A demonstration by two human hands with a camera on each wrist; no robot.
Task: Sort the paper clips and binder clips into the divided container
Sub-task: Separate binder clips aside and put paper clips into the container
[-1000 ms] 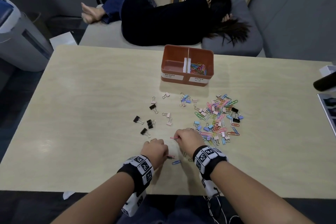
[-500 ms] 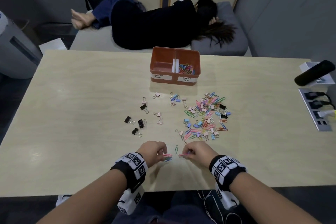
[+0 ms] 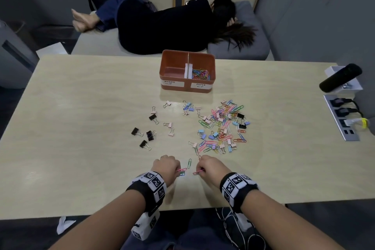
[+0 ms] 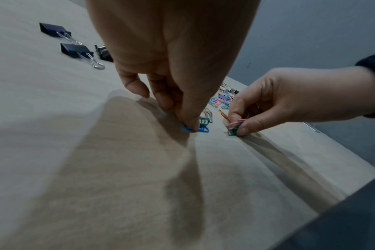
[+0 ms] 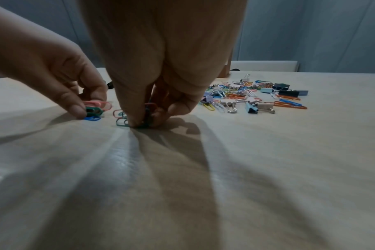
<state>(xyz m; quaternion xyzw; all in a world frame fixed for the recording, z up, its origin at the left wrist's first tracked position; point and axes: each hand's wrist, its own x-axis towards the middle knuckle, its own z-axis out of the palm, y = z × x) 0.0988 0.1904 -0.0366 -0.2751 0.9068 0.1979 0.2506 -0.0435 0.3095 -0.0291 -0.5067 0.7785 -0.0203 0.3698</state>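
Table (image 3: 81, 148): both hands low near its front edge; left hand (image 3: 165, 166) and right hand (image 3: 211, 169) each pinch paper clips (image 3: 181, 170).

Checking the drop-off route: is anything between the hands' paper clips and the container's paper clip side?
Nothing upright blocks it. Loose clips lie flat on the table between the hands and the open-topped container; lifting clears them.

A pale wood grain with a smooth, faintly glossy finish is shown by the desk (image 3: 85, 119), where light is reflected near the hands. The paper clips (image 3: 225, 128) are seen as thin wire coated in bright colours, while the black binder clips (image 4: 75, 49) are made of matt sheet metal with shiny bare-metal wire handles. The divided container (image 3: 187, 71) appears as smooth orange plastic bearing white paper labels.
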